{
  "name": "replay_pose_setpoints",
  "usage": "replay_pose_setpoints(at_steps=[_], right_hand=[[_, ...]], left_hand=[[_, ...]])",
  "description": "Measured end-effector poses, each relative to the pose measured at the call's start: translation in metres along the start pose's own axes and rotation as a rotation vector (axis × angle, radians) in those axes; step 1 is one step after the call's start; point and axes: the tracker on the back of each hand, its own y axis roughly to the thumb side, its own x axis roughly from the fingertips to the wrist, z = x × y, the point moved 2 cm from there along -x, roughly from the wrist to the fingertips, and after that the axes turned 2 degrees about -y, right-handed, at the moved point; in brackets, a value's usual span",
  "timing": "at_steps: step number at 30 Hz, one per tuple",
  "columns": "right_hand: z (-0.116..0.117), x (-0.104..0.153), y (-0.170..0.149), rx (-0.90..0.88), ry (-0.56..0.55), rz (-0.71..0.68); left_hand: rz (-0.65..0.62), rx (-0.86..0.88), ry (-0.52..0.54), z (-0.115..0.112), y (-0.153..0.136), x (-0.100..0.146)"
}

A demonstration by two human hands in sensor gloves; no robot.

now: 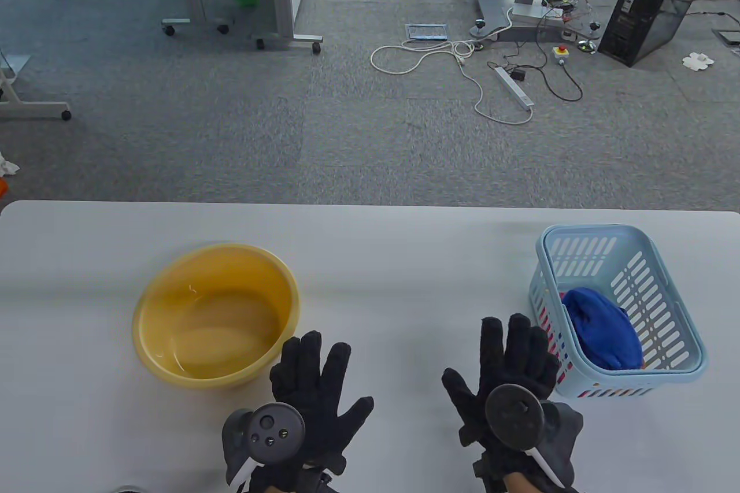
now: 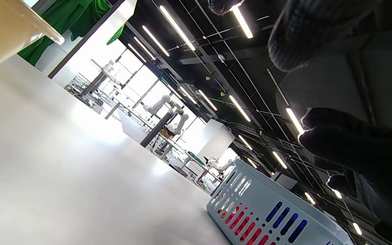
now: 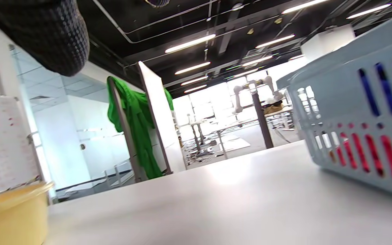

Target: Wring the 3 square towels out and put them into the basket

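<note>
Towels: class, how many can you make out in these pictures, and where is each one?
2 colours show. A blue towel lies in the basket; red cloth shows through its slots, under the blue. A third may be hidden. None in the basin.

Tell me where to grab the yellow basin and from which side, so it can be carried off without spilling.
Grip the yellow basin by its rolled rim, both hands on opposite sides, coming in from the near edge where the left hand already lies flat beside it. The wall is round and smooth with no handles visible, and water seems to sit in the bottom, so a level two-handed lift is probably safest.
</note>
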Motion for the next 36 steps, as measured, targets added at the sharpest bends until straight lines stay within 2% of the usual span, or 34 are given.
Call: replay_pose_setpoints(at_steps=[8, 15, 17, 26, 32, 36], right_hand=[[0.036, 0.013, 0.024, -0.029, 0.075, -0.042], [0.05, 0.01, 0.016, -0.178, 0.135, 0.029], [0.054, 0.009, 0.015, -0.167, 0.164, 0.029], [0.064, 0.017, 0.01, -0.087, 0.196, 0.028], [0.059, 0.017, 0.006, -0.108, 0.188, 0.051], [0.059, 0.017, 0.005, -0.114, 0.185, 0.058]], left_hand=[[0.009, -0.012, -0.025, -0.005, -0.002, 0.0], [0.007, -0.047, -0.033, -0.008, -0.003, -0.001], [0.015, -0.046, -0.041, -0.009, -0.004, -0.001], [0.019, -0.069, -0.066, -0.017, -0.005, -0.002], [-0.008, -0.056, -0.045, -0.018, -0.005, -0.003], [0.029, -0.066, -0.105, -0.022, -0.007, -0.004]])
